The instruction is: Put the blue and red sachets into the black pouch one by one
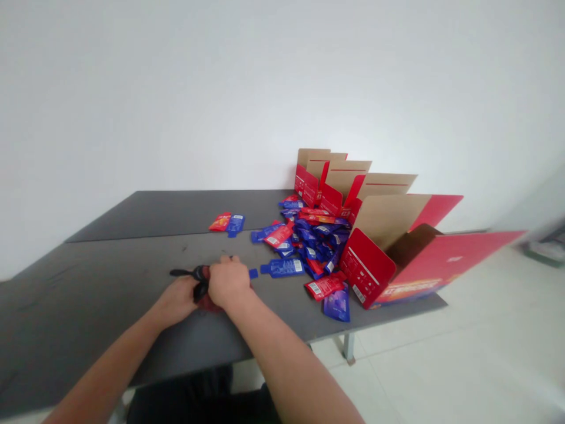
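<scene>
Close together over the grey table [110, 288], my two hands work at a dark red bundle with black parts [200, 290]. My left hand [179, 299] is closed on its left side. My right hand [229, 281] lies over the top, fingers curled down onto it, hiding most of it. A black tip [179, 272] sticks out to the left; I cannot make out its exact kind. Just right of my right hand a small blue piece [253, 274] shows. Beside it lies a flat blue spouted pouch [285, 268].
A heap of blue and red pouches [315, 235] spreads across the table's right half. Open red cardboard boxes [368, 265] stand in a row behind and right of it. A red pouch [220, 222] and a blue pouch [236, 224] lie farther back. A white wall [198, 94] rises behind.
</scene>
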The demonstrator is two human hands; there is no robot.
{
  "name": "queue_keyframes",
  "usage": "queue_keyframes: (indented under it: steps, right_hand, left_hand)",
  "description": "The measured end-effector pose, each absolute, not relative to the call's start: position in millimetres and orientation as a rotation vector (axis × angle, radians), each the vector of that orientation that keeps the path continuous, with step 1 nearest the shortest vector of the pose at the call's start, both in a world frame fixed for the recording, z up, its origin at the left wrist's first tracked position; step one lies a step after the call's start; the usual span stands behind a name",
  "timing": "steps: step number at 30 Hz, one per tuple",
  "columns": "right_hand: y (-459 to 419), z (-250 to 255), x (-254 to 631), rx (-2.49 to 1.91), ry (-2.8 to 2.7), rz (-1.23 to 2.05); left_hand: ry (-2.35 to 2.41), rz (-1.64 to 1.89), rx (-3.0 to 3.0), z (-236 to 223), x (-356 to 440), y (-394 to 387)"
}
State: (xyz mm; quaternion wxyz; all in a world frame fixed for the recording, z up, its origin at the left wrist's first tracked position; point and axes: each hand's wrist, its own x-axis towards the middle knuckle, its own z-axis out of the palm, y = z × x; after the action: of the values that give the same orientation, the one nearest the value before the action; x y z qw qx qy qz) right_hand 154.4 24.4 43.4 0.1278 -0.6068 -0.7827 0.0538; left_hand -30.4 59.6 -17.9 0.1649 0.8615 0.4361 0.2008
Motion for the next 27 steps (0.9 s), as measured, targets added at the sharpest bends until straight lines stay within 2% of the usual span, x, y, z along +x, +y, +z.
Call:
queue_keyframes:
  steps: [4, 8, 15, 22, 27]
  right_hand:
    - [23.1, 30.5, 168.6, -1.895, -2.153, 0.196]
    - [33.8, 40.6, 208.2, -2.111, -2.014, 0.168]
    - [25.0, 36.6, 165.4, -1.773, -2.23, 0.171]
    - [33.4, 40.4, 213.3, -2.083, -2.04, 0.172]
    - [30.5, 54.5, 177.6, -1.893, -2.168, 0.146]
  left_hand:
    - [1.279, 0.561, 2.467, -14.8, -29.6, 56.5]
    - [1.315, 0.587, 2.464, -15.9, -31.6, 55.4]
    - [1.294, 0.55, 2.462, -20.8, -31.7, 60.6]
    - [1.308, 0.602, 2.473, -19.1, -32.4, 55.3]
    - [1.291, 0.597, 2.467, -16.9, -30.0, 57.2]
